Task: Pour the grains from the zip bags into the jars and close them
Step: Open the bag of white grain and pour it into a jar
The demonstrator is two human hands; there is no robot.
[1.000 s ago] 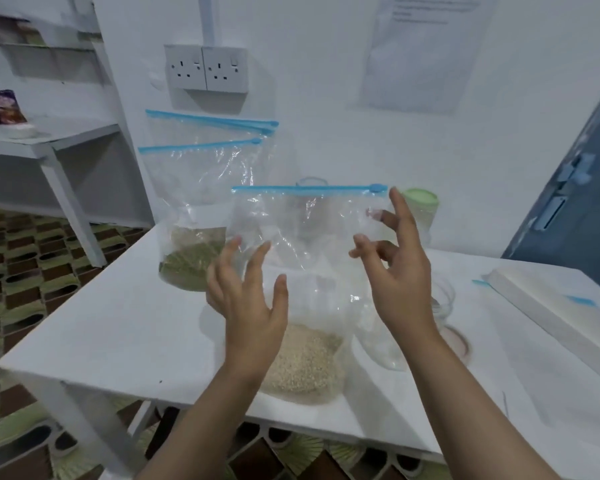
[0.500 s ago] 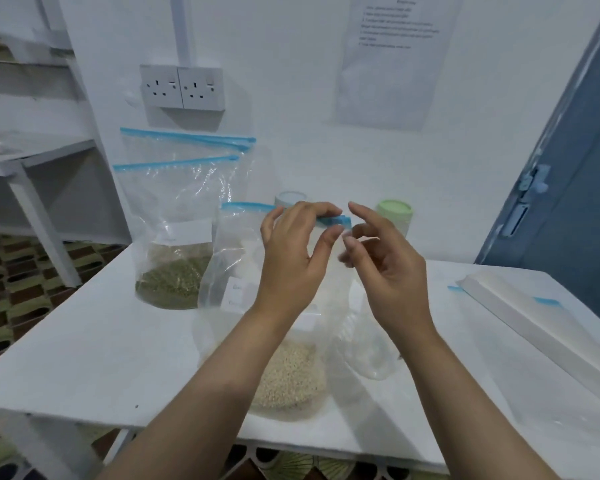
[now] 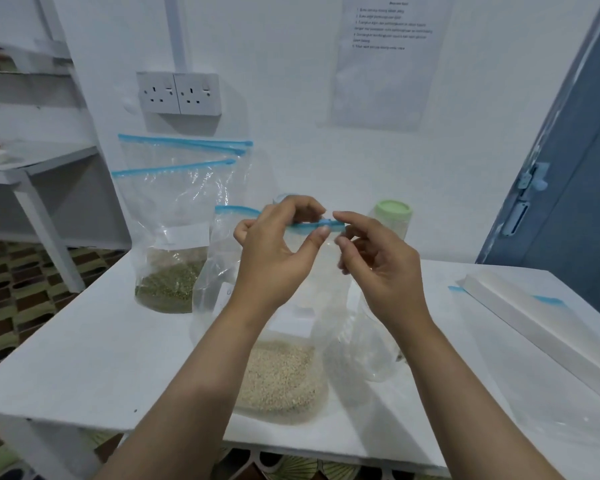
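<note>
We see both hands raised side by side above the counter [image 3: 84, 358], meeting at the blue zip strip [image 3: 323, 224] of the nearest zip bag [image 3: 222, 271]. The left hand [image 3: 274, 258] curls its fingers over the strip from the far side and its thumb comes up beneath, so it pinches the top edge of that bag. The right hand [image 3: 378, 268] sits just beside it with fingers loosely bent; its forefinger reaches to the strip's slider, though we cannot tell whether it truly grips it or only touches. We count three zip bags: the one in the hands, holding pale grains [image 3: 281, 379] heaped directly below the left wrist, and two more [image 3: 174, 188] standing beyond the left hand against the wall, the nearer of them with green grains [image 3: 167, 289] at its bottom; what the rear one holds is hidden. We count two jars with certainty: a clear open jar [image 3: 374, 351] lying below the right wrist, touching the held bag, and a jar with a pale green lid [image 3: 394, 211] just beyond the right hand's fingertips. A rim of a further container peeps above the left hand's knuckles, too hidden to name. To the right of the right forearm lies a flat white box [image 3: 534, 317].
</note>
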